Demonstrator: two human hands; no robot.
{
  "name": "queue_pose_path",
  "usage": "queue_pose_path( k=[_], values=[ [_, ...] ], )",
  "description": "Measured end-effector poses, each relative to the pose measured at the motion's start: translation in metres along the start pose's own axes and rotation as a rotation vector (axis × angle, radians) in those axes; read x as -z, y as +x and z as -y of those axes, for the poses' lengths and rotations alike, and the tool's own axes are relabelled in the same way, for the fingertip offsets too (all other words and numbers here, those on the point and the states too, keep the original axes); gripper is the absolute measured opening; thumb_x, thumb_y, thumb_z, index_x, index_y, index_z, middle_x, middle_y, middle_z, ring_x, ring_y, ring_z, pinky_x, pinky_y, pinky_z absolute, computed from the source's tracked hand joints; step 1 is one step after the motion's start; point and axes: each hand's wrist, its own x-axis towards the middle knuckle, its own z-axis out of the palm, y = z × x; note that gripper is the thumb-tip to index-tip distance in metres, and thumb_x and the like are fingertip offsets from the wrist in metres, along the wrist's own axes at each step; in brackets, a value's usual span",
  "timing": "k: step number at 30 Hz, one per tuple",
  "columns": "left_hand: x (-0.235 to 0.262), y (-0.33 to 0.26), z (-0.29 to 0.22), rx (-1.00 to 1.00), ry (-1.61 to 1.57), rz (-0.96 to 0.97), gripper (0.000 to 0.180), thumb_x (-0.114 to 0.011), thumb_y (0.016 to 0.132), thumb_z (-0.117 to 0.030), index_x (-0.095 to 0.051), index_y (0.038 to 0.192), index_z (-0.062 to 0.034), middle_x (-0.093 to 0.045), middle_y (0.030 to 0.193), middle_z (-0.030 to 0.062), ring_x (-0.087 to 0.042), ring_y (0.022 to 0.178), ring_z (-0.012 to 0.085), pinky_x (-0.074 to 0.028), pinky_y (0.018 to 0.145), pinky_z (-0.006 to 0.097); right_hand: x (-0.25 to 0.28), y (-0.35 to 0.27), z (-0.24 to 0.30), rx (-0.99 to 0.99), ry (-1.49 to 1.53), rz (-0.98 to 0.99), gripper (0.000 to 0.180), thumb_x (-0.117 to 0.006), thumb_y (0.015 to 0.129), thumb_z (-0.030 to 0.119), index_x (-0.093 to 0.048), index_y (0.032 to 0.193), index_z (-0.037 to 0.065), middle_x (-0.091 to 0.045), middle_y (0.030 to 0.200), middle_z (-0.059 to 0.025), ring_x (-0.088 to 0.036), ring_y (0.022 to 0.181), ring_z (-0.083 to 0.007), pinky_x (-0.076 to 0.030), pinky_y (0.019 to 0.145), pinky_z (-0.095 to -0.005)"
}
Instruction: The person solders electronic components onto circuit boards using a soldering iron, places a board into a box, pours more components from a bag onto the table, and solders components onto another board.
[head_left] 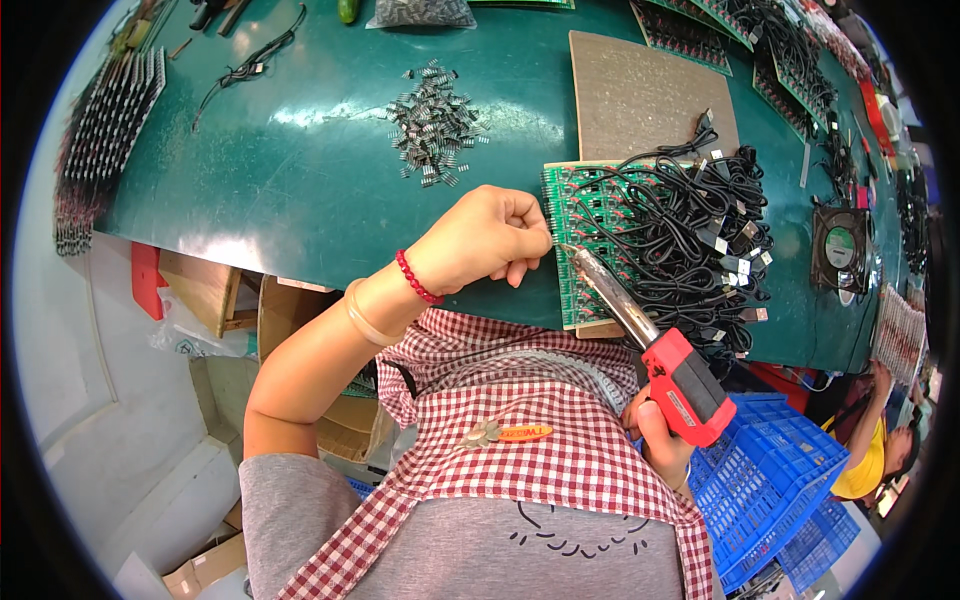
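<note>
My left hand (490, 238) is closed in a pinch at the left edge of a green circuit board panel (572, 300). Whatever its fingertips hold is too small to make out. My right hand (662, 440) grips a red and black soldering iron (690, 388) by its handle. The iron's metal barrel slants up and left, and its tip is over the panel's left edge, close to my left fingertips. Black USB cables (690, 225) lie tangled across the panel. Beyond my left hand, small pronged connectors (435, 125) are heaped on the green table (290, 175).
A brown board (640, 95) lies beyond the panel. At the right sits a black fan (840, 248). More cabled panels (690, 40) are stacked far right; others (110, 140) stand far left. Blue crates (770, 480) are below right, near a person in yellow (868, 465).
</note>
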Motion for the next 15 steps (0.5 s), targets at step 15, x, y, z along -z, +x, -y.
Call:
queue_pose_path(
  k=[15],
  values=[
    [-0.0004,-0.0015,0.0019,-0.01,-0.02,-0.02,0.008,-0.059,0.077,-0.007,-0.057,0.072,-0.0002,-0.058,0.063,0.0029,-0.054,0.048,0.0063,-0.037,0.04,0.019,-0.0007,0.0027,-0.0095,0.102,-0.036,-0.013,0.033,-0.051,0.085,0.009,-0.045,0.114,-0.005,-0.051,0.062,-0.009,-0.041,0.049,-0.0121,-0.038,0.049,-0.0264]
  ],
)
